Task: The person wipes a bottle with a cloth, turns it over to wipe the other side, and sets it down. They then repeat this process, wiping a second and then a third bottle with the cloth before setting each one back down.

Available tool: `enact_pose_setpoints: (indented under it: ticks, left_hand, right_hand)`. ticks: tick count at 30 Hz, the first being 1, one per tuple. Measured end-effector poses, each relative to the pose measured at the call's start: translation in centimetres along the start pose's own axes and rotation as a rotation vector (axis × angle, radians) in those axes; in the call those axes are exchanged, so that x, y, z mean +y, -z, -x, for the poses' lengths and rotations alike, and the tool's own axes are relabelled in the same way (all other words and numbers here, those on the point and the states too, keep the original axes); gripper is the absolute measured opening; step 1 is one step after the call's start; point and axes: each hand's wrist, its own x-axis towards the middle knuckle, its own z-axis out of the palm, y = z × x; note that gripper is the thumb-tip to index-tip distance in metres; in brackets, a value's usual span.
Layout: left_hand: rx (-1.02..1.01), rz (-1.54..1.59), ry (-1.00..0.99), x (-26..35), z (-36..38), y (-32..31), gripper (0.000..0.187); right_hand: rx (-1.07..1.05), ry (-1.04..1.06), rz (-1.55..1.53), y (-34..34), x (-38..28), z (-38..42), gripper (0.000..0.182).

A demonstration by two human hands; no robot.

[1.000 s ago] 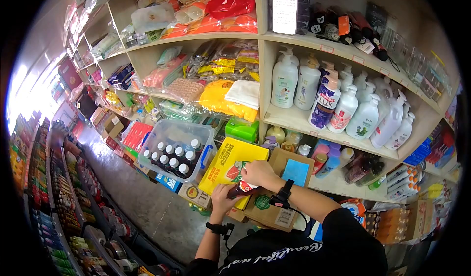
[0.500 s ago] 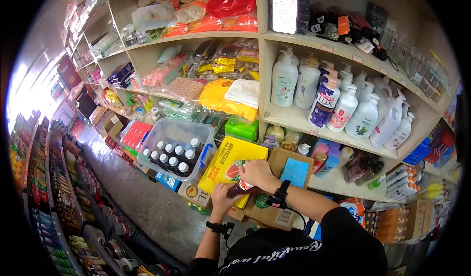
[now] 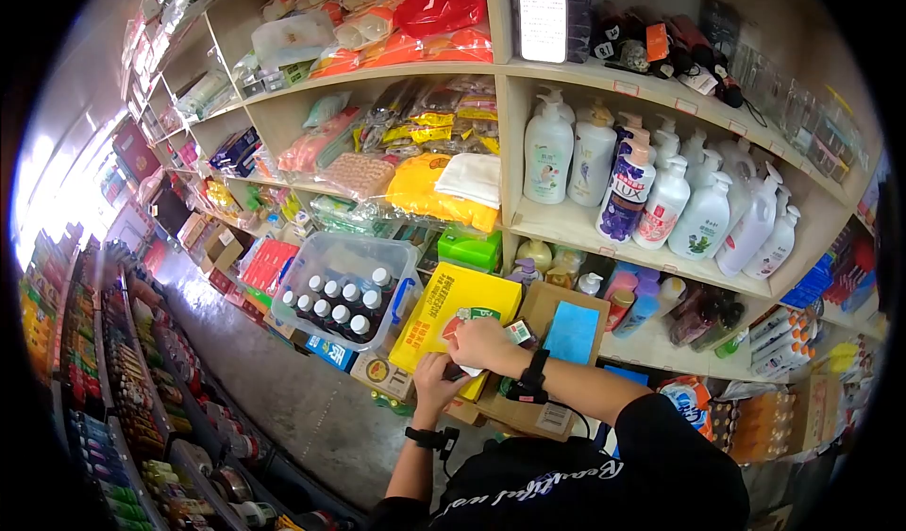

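Note:
Over the yellow box (image 3: 444, 309), my right hand (image 3: 483, 344) is closed, its fingers bent down on something I cannot make out. Just left of it, my left hand (image 3: 440, 380) is closed round a small item that shows only as a dark and white edge between the hands. A dark bottle with a white and green label (image 3: 518, 332) lies by my right hand, near the cardboard box (image 3: 540, 295). On that box rests a blue sheet (image 3: 571, 331). To the left, a clear plastic bin (image 3: 401, 259) holds several dark bottles with white caps (image 3: 340, 316).
Shelves with white pump bottles (image 3: 549, 153) stand ahead on the right, and a lit phone (image 3: 543, 19) leans on the upper shelf. Bagged goods (image 3: 439, 191) fill the shelves ahead. Drink racks (image 3: 142, 389) line the left side beside the floor (image 3: 283, 399).
The dark red bottle that showed between my hands is no longer visible there. My right hand has shifted slightly down, and a labelled bottle now shows beside it. The view has moved slightly.

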Motion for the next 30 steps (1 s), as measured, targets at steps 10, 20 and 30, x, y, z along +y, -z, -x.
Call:
enact_pose_setpoints:
  ticks: [10,20,30]
  left_hand:
    - [-0.015,0.015,-0.022,0.6,-0.4,0.3,0.055]
    - [-0.072,0.047,-0.006,1.1,-1.1,0.9,0.055]
    - [-0.092,0.05,0.001,1.2,-1.1,1.0,0.055]
  right_hand:
    - [-0.058,-0.075,-0.012,2.3,2.4,0.5,0.049]
    - [-0.073,-0.192,0.017,2.9,5.5,1.3,0.052]
    - [-0.016,-0.277,0.008,3.5,6.8,2.3,0.049]
